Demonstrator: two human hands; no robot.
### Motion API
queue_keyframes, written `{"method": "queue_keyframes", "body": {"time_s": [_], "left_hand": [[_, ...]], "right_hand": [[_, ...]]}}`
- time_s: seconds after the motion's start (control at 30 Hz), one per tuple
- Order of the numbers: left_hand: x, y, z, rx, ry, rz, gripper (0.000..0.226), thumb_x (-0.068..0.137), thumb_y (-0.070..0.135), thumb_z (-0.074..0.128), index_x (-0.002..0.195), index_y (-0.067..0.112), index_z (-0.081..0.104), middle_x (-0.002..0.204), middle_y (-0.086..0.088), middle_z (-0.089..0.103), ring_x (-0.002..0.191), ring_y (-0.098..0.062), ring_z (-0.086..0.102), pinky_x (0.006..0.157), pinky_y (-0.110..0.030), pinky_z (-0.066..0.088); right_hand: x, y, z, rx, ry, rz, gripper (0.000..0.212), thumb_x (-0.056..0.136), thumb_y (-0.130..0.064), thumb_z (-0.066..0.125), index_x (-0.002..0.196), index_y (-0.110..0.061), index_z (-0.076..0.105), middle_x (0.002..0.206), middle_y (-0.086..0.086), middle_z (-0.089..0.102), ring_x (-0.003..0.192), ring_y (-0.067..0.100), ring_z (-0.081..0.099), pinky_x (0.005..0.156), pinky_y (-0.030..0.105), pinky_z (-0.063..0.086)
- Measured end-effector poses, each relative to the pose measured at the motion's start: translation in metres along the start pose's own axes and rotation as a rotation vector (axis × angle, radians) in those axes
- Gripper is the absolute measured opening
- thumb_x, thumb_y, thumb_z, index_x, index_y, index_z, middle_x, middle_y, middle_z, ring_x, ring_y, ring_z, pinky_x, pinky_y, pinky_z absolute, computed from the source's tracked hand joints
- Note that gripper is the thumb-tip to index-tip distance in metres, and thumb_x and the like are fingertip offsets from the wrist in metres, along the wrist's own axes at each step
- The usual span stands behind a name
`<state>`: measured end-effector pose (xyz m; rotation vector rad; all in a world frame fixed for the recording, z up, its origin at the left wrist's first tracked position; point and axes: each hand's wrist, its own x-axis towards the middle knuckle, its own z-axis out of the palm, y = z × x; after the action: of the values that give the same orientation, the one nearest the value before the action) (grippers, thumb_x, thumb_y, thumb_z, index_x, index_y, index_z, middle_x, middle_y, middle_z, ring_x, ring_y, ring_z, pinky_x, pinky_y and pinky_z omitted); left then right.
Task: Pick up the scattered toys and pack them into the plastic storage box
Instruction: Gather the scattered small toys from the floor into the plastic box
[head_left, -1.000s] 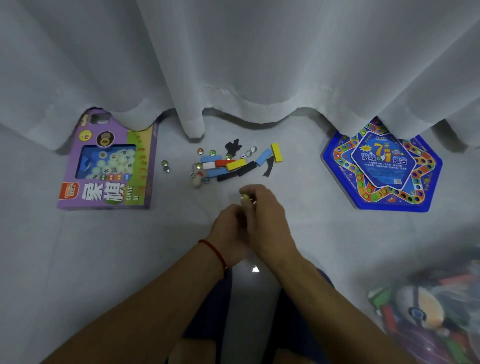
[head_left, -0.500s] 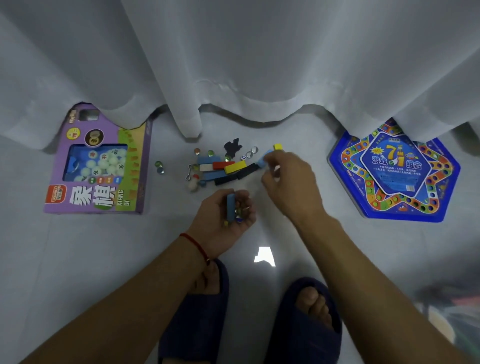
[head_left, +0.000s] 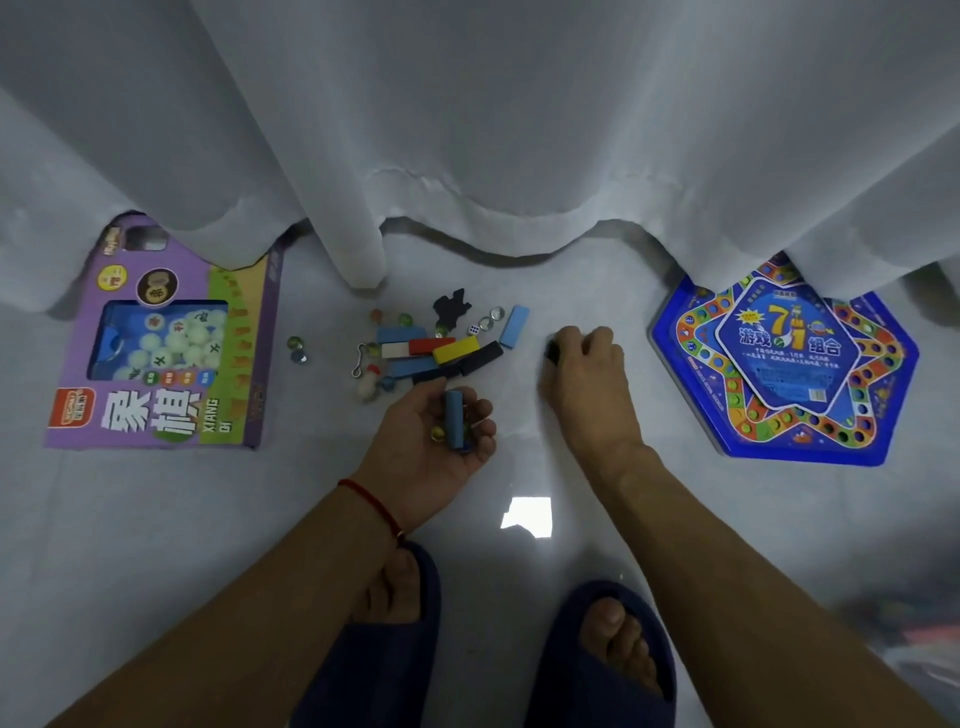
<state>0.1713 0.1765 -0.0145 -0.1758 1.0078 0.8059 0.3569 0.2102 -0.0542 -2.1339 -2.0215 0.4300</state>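
Note:
Scattered toys lie on the pale floor below the curtain: a light blue block (head_left: 514, 326), a red block (head_left: 431, 344), a yellow block (head_left: 455, 349), black blocks (head_left: 480, 358), a die (head_left: 472, 329), a black figure (head_left: 452, 307), two marbles (head_left: 296, 349) and a small white figurine (head_left: 369, 385). My left hand (head_left: 431, 441) lies palm up just below the pile, its fingers cupped round a blue block (head_left: 453, 422) and a few marbles. My right hand (head_left: 587, 374) is right of the pile, knuckles up, fingers curled on a black piece (head_left: 551, 353). Anything else it holds is hidden.
A purple chess box (head_left: 161, 410) lies at the left and a blue hexagonal game board (head_left: 784, 374) at the right, both partly under the white curtain (head_left: 467, 130). My feet in dark slippers (head_left: 608, 675) stand below the hands. Blurred coloured things (head_left: 914, 634) show at the lower right edge.
My right hand left the left hand, reached the pile's right end and drew off to the right. The yellow block and black strip there are gone. My left hand turned palm up.

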Motion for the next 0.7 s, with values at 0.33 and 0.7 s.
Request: {"method": "queue_keyframes", "body": {"time_s": [0.33, 0.7], "left_hand": [[-0.06, -0.022, 0.051, 0.219, 0.005, -0.027, 0.025, 0.097, 0.026, 0.049, 0.088, 0.005, 0.06, 0.081, -0.013, 0.058, 0.071, -0.022, 0.054, 0.068, -0.031, 0.048], [-0.186, -0.118, 0.222, 0.932, -0.481, -0.136, 0.02, 0.098, 0.014, 0.047, 0.103, -0.002, 0.057, 0.092, -0.017, 0.054, 0.073, -0.026, 0.057, 0.077, -0.04, 0.059]], "right_hand": [[-0.04, -0.01, -0.055, -0.013, -0.452, 0.125, 0.045, 0.1, -0.01, 0.048, 0.14, 0.001, 0.03, 0.124, 0.02, 0.054, 0.106, 0.031, 0.059, 0.086, 0.033, 0.047], [-0.208, 0.065, -0.313, 1.156, 0.228, 0.724, 0.021, 0.093, -0.001, 0.046, 0.105, -0.007, 0.062, 0.083, 0.01, 0.06, 0.064, 0.022, 0.058, 0.071, 0.04, 0.057]]}}
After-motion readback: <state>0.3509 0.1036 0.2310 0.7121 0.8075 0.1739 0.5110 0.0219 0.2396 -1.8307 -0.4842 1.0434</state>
